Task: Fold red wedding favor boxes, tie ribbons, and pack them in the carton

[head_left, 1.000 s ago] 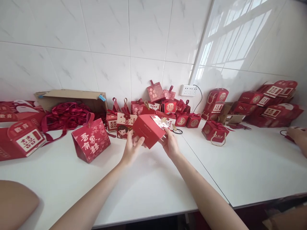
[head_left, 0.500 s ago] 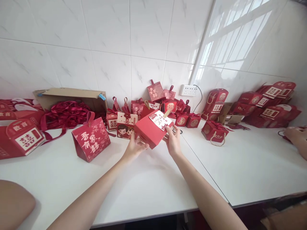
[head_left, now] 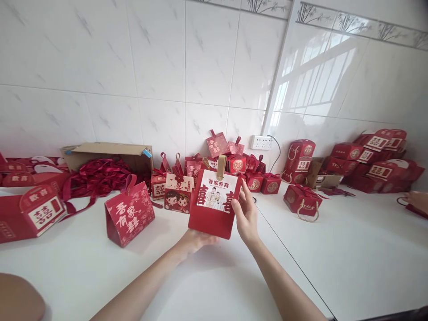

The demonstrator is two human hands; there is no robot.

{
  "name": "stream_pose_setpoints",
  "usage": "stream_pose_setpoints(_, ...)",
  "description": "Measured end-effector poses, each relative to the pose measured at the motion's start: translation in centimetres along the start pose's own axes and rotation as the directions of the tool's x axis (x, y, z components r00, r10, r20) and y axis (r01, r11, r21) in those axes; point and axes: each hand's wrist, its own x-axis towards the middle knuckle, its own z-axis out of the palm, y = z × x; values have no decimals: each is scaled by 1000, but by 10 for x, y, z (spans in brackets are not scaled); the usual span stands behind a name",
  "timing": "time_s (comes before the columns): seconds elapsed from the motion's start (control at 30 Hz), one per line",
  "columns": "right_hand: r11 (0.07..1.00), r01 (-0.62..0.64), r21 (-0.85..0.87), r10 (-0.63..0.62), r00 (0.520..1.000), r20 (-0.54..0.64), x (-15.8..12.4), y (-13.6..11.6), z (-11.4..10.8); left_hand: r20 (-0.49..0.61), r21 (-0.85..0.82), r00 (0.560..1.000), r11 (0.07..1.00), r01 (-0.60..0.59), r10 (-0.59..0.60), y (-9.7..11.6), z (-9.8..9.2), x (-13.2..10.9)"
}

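I hold a red gift box (head_left: 211,218) upright above the white table (head_left: 83,272). Its front carries a white label with red characters and a picture of a couple, and a tan tab sticks up from its top. My left hand (head_left: 195,240) cups the box from underneath, fingers mostly hidden behind it. My right hand (head_left: 245,214) grips its right edge with thumb and fingers. A red trapezoid box (head_left: 129,219) with white characters stands to the left.
Many red gift boxes (head_left: 234,162) are piled along the tiled wall and at the right (head_left: 371,156). An open cardboard carton (head_left: 107,154) holds red ribbons (head_left: 95,171). A wall socket (head_left: 261,142) sits in the corner. Another person's hand (head_left: 416,200) rests at far right.
The box has been turned from tilted to upright, label facing me. My left hand slid under its base. The camera view tipped upward.
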Motion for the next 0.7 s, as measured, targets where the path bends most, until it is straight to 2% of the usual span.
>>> stream_pose_setpoints(0.13,999,12,-38,-13,1000,-22,1,-4,0,-43,25,999,999,-22,23,1,9,-3)
stream_pose_setpoints(0.53,973,124,-193,-130,991,-18,3,-3,-3,-21,33,1000,999,10,-9,-5,15,-5)
stream_pose_setpoints(0.63,980,102,-168,-106,994,-14,3,-2,-3,-28,46,1000,999,9,-8,-4,17,-6)
stream_pose_setpoints(0.7,995,38,-96,-43,998,-50,4,0,-3,-37,68,999,998,-4,7,-3,18,-6)
